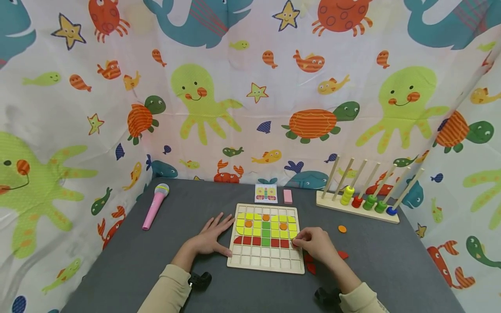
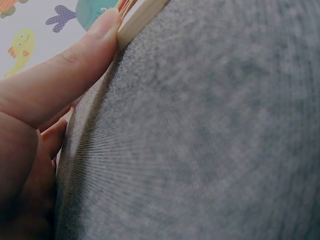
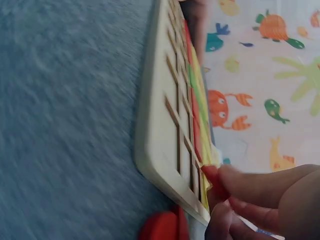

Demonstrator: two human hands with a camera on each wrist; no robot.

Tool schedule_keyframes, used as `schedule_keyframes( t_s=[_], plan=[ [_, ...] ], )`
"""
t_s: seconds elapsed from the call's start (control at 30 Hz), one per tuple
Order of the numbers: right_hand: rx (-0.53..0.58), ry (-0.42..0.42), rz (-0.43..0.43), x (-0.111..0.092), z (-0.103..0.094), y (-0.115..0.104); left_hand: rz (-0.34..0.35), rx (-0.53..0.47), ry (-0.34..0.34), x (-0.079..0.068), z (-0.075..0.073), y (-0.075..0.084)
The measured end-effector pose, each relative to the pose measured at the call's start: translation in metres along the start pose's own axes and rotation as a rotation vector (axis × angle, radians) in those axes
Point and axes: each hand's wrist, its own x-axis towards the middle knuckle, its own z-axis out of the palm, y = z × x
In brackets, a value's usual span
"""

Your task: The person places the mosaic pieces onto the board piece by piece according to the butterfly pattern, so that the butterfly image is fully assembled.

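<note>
A wooden grid board (image 1: 270, 270) lies on the grey table, its upper cells filled with yellow, orange, green and red pieces. My right hand (image 1: 316, 244) pinches a red piece (image 3: 216, 181) between thumb and fingers at the right end of the red row. In the right wrist view that piece is at the board's edge; whether it sits fully in its cell I cannot tell. My left hand (image 1: 211, 237) rests at the board's left side, fingers spread, the thumb (image 2: 75, 70) against the rim. The lower rows hold no pieces.
Loose red pieces (image 1: 311, 268) lie right of the board, partly behind my right hand, and an orange disc (image 1: 342, 229) farther right. Behind the board are a pattern card (image 1: 266, 194) and a pink block (image 1: 288, 197). A peg rack (image 1: 358, 212) with beads stands back right; a toy microphone (image 1: 155, 208) lies left.
</note>
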Motion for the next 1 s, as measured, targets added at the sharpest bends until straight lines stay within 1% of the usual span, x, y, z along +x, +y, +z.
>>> schedule_keyframes(
  t_s=[0.07, 0.17, 0.37, 0.6, 0.7, 0.87, 1.0],
  plan=[
    [-0.025, 0.016, -0.005, -0.001, 0.004, -0.002, -0.012, 0.009, -0.012, 0.001, 0.000, 0.001],
    [-0.052, 0.038, -0.005, -0.001, 0.008, -0.003, -0.022, 0.010, -0.011, 0.002, 0.000, 0.001],
    [-0.061, 0.069, 0.021, 0.000, 0.014, -0.003, -0.043, 0.021, -0.007, 0.002, 0.001, 0.000],
    [-0.081, 0.121, 0.047, 0.002, 0.015, -0.004, -0.019, 0.022, -0.006, 0.001, 0.000, 0.001],
    [-0.073, 0.117, 0.055, 0.003, 0.013, -0.003, -0.007, 0.029, -0.004, 0.002, 0.002, -0.001],
    [-0.056, 0.075, 0.075, 0.003, 0.007, -0.003, 0.005, 0.002, 0.004, 0.002, 0.003, -0.003],
    [-0.056, 0.055, 0.070, 0.005, 0.005, -0.004, -0.002, 0.005, 0.000, 0.001, 0.001, -0.001]
  ],
)
